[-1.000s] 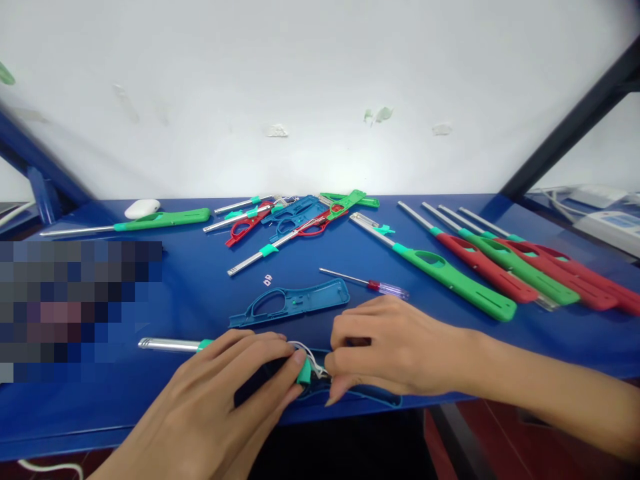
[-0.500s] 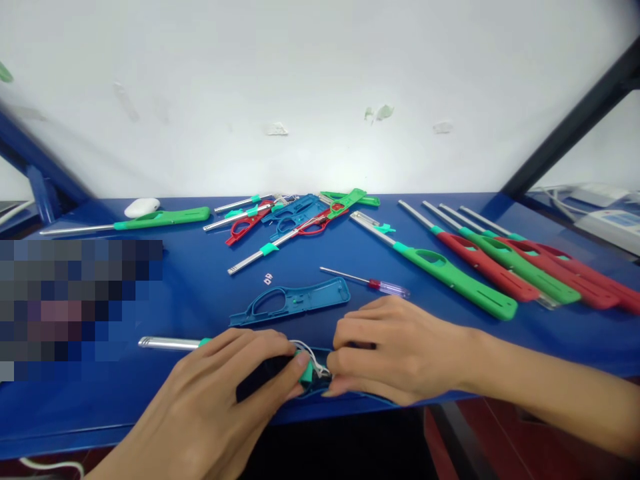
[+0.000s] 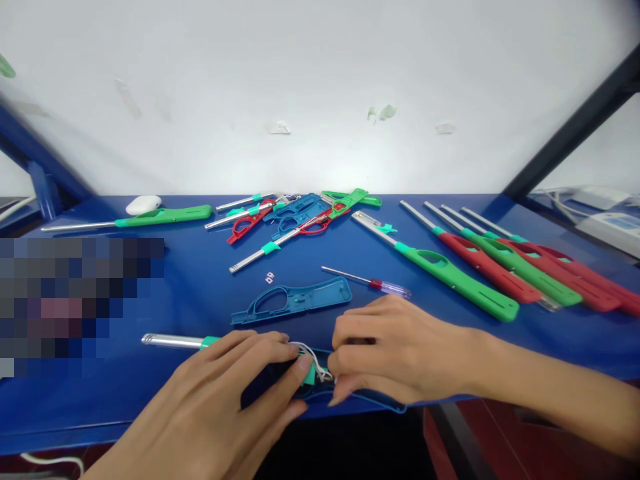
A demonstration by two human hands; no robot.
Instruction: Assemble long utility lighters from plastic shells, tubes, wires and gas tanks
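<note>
An opened long-nosed gas lighter lies at the table's front edge, its blue half shell (image 3: 383, 399) showing beneath my hands. Its metal tube (image 3: 173, 341) sticks out to the left. My left hand (image 3: 230, 393) is closed over the lighter's middle, thumb against the green trigger (image 3: 309, 375). White wires (image 3: 314, 357) loop up beside that thumb. My right hand (image 3: 405, 350) is closed in a pinch over the shell at the wires' right end; what its fingertips grip is hidden. Behind the hands lies the matching blue half shell (image 3: 320, 300), hollow side up.
A screwdriver (image 3: 383, 287) and small pale pieces (image 3: 269, 277) lie behind the loose shell. Assembled lighters, including a green one (image 3: 460, 283), lie at right. Dismantled lighter parts (image 3: 300, 217) pile up at the back, near a white case (image 3: 143, 205). A pixelated patch covers the left.
The right fingertips and thumb have shifted slightly within the shell. More of the shell's right end shows under that hand. The left hand keeps its hold; the whole view has shifted a little.
</note>
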